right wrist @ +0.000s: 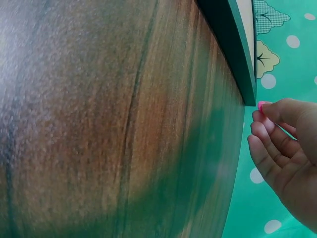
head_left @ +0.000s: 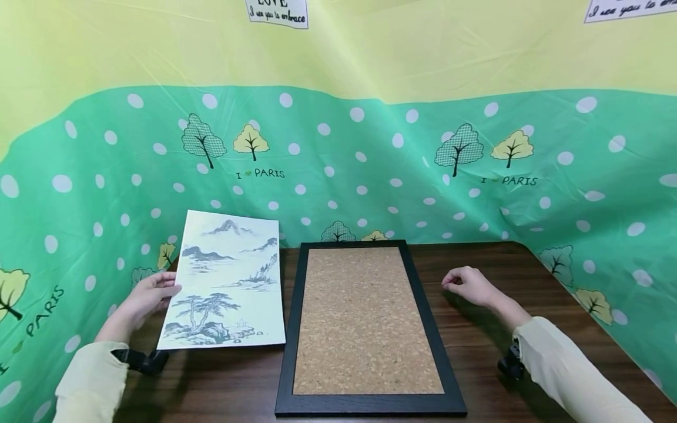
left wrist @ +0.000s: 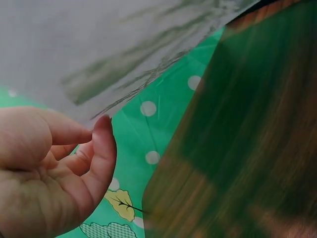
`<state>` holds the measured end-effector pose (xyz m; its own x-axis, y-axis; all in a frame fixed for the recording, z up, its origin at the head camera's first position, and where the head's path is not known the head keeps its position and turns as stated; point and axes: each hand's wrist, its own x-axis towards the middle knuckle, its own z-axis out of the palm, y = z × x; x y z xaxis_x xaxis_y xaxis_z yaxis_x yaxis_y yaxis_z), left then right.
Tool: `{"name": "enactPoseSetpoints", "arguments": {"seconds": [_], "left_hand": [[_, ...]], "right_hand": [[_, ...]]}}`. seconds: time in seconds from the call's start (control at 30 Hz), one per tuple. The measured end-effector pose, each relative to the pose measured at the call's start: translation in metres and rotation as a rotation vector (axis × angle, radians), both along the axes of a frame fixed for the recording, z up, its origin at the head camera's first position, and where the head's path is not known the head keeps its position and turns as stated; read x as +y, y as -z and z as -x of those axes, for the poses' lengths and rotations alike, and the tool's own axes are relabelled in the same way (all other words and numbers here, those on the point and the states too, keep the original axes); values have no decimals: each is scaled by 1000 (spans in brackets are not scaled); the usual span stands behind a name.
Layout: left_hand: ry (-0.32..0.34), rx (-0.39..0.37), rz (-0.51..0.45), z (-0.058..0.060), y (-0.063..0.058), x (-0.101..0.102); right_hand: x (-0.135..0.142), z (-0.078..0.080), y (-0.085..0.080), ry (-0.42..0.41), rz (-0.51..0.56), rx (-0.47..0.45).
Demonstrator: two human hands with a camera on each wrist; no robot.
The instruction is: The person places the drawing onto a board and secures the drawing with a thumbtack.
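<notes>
My left hand (head_left: 150,294) pinches the left edge of a white sheet of paper (head_left: 227,323) between thumb and fingers. Printed on the sheet are blue-grey mountains and pine trees. It is held up, tilted, left of a corkboard (head_left: 367,323) with a black frame. In the left wrist view the sheet (left wrist: 29,49) spreads above the fingertips. To the right of the board, my right hand (head_left: 471,286) is raised over the table. Its thumb and forefinger pinch a small pink push pin (right wrist: 260,105), mostly hidden by the fingertips.
The corkboard lies on a dark wood-grain table (head_left: 497,252). A green and yellow cloth (head_left: 381,164) with dots and trees hangs behind and along both sides. Black wrist cameras sit at the left cuff (head_left: 90,376) and the right cuff (head_left: 534,346).
</notes>
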<state>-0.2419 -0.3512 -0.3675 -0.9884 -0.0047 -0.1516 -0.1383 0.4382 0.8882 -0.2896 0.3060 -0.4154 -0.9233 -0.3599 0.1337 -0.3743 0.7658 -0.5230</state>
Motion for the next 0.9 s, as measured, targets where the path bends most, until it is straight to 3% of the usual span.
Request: {"name": "enactPoseSetpoints", "arguments": {"seconds": [0.2,0.37,0.5,0.6,0.7,0.9], "left_hand": [[-2,5,-53,3,-5,4],[3,14,-137,7,-6,22],[0,10,-217,13,-2,47],[14,3,-265,26,15,59],[16,-10,-280,30,21,80],[-42,-30,-308,20,19,140]], "right_hand": [[0,0,-1,1,-5,1],[-2,0,-2,-1,1,-3],[-4,1,-4,-12,6,6],[-6,3,-5,-25,4,20],[-8,4,-5,-34,10,27],[-12,4,-5,-32,21,24]]}}
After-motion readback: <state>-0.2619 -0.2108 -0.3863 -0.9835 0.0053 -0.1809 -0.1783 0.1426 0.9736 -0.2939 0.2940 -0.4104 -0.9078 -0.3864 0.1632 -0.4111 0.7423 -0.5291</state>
